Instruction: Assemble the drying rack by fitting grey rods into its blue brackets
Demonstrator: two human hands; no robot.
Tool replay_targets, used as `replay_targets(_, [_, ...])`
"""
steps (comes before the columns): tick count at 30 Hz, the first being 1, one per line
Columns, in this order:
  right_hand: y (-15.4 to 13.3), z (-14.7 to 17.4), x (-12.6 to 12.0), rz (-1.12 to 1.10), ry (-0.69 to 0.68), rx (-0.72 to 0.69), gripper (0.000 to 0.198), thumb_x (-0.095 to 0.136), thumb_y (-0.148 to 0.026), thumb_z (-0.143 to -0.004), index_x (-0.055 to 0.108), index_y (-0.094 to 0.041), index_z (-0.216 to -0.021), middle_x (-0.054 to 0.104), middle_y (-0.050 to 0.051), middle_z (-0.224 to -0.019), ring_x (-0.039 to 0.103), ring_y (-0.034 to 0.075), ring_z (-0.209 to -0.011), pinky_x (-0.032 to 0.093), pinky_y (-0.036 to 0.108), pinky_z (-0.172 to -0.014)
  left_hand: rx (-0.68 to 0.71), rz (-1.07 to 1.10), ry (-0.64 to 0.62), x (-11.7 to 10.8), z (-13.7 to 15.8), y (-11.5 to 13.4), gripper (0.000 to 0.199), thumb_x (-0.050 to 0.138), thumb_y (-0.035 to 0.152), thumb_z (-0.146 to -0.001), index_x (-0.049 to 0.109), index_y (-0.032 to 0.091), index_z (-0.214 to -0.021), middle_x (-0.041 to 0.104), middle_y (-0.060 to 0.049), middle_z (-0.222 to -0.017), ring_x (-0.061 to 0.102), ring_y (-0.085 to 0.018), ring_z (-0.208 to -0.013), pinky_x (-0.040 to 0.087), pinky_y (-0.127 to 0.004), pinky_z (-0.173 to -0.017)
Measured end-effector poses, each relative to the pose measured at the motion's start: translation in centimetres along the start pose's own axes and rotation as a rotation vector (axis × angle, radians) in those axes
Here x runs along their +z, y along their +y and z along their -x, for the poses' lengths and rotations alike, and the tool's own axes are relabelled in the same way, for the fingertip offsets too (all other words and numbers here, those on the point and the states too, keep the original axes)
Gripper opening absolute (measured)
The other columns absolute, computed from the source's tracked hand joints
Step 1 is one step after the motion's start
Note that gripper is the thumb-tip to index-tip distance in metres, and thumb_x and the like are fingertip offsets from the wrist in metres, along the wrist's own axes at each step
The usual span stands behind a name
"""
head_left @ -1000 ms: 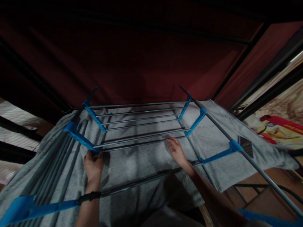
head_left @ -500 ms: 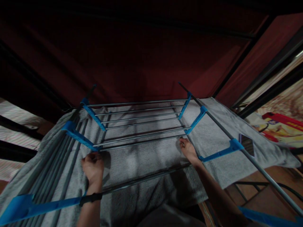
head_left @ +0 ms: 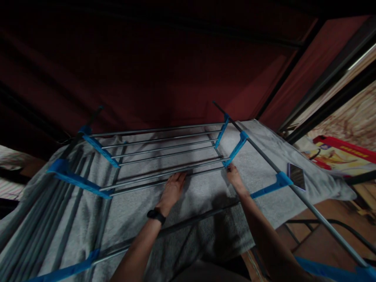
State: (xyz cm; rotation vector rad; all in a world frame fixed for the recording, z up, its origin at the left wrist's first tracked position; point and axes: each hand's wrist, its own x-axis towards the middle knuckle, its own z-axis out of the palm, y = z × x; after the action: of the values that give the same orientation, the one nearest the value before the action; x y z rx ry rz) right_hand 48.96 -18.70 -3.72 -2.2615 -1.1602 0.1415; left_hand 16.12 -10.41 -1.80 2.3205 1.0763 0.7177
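A rack frame of grey metal rods and blue plastic brackets lies on a grey cloth. My left hand, with a dark band on its wrist, reaches to the nearer crosswise rods. Its fingers are stretched out and lie at those rods, near their middle. At the lower end of a right-hand blue bracket, my right hand has its fingers pressed together. Whatever is between those fingertips is too small and dark to make out. A left-hand blue bracket bears the other ends of the rods.
Several loose grey tubes lie together at the left. A phone rests on the cloth at the right, beyond the long side pole. A red and yellow box is farther right. Behind the rack stands a dark red panel.
My left hand has moved right and forward, from the left bracket's end to the middle of the rods. My right hand has moved slightly forward to the right bracket's end. The view has shifted.
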Motion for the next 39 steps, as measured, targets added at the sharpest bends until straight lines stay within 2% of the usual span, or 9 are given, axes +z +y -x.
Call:
replay_targets(6, [1.5, -0.3, 1.6, -0.153, 0.089, 0.019, 0.041, 0.049, -0.007, -0.075, 0.069, -0.014, -0.11, 0.066, 0.008, -0.088, 0.059, 0.021, -0.082, 0.052, 0.033, -0.083, -0.05, -0.281, -0.314, 1.9, -3.8, 1.5, 0.044, 0.055, 0.018, -0.1, 0.063, 0.019, -0.143, 0.068, -0.015, -0.14, 0.063, -0.028, -0.13, 0.044, -0.041, -0.116])
replay_targets(9, [2.0, -0.4, 2.0, -0.197, 0.111, 0.002, 0.04, 0.049, -0.006, -0.075, 0.069, -0.014, -0.109, 0.063, 0.006, -0.087, 0.057, 0.019, -0.078, 0.051, 0.032, -0.081, -0.055, -0.337, -0.377, 2.0, -4.3, 1.9, 0.043, 0.049, 0.017, -0.103, 0.061, 0.02, -0.145, 0.07, -0.012, -0.138, 0.066, -0.025, -0.126, 0.046, -0.038, -0.113])
replay_targets(12, [2.2, -0.4, 2.2, -0.197, 0.107, -0.009, 0.038, 0.047, -0.008, -0.078, 0.069, -0.014, -0.108, 0.063, 0.005, -0.087, 0.057, 0.019, -0.08, 0.05, 0.031, -0.082, -0.049, -0.335, -0.385, 1.9, -4.4, 1.9, 0.043, 0.048, 0.015, -0.103, 0.062, 0.021, -0.144, 0.072, -0.01, -0.135, 0.069, -0.023, -0.122, 0.05, -0.035, -0.109])
replay_targets(16, [2.2, -0.4, 2.3, -0.166, 0.107, -0.001, 0.034, 0.048, -0.01, -0.079, 0.07, -0.014, -0.105, 0.062, 0.005, -0.086, 0.057, 0.02, -0.081, 0.05, 0.032, -0.082, -0.097, -0.359, -0.394, 1.7, -4.6, 1.8, 0.043, 0.045, 0.021, -0.107, 0.061, 0.023, -0.146, 0.075, -0.011, -0.129, 0.072, -0.025, -0.117, 0.054, -0.036, -0.103])
replay_targets(25, [2.0, 0.0, 2.5, -0.101, 0.112, 0.02, 0.042, 0.048, -0.008, -0.078, 0.069, -0.013, -0.114, 0.064, 0.007, -0.09, 0.059, 0.021, -0.084, 0.05, 0.033, -0.084, -0.105, -0.344, -0.41, 1.7, -4.5, 1.6, 0.043, 0.045, 0.021, -0.107, 0.063, 0.025, -0.146, 0.075, -0.011, -0.131, 0.073, -0.025, -0.117, 0.055, -0.037, -0.104])
replay_targets(32, [1.3, 0.2, 2.7, -0.072, 0.137, 0.033, 0.04, 0.048, -0.006, -0.079, 0.071, -0.012, -0.111, 0.067, 0.01, -0.091, 0.061, 0.022, -0.084, 0.05, 0.033, -0.084, -0.106, -0.323, -0.418, 1.2, -4.2, 1.6, 0.043, 0.044, 0.023, -0.108, 0.062, 0.022, -0.147, 0.075, -0.011, -0.132, 0.073, -0.024, -0.118, 0.053, -0.036, -0.106])
replay_targets(39, [0.6, 0.1, 2.7, -0.069, 0.148, 0.062, 0.039, 0.048, -0.005, -0.078, 0.071, -0.013, -0.108, 0.067, 0.009, -0.09, 0.062, 0.021, -0.085, 0.049, 0.03, -0.083, -0.094, -0.326, -0.399, 1.1, -4.0, 1.5, 0.043, 0.046, 0.022, -0.107, 0.061, 0.026, -0.147, 0.073, -0.009, -0.135, 0.072, -0.024, -0.12, 0.052, -0.036, -0.106])
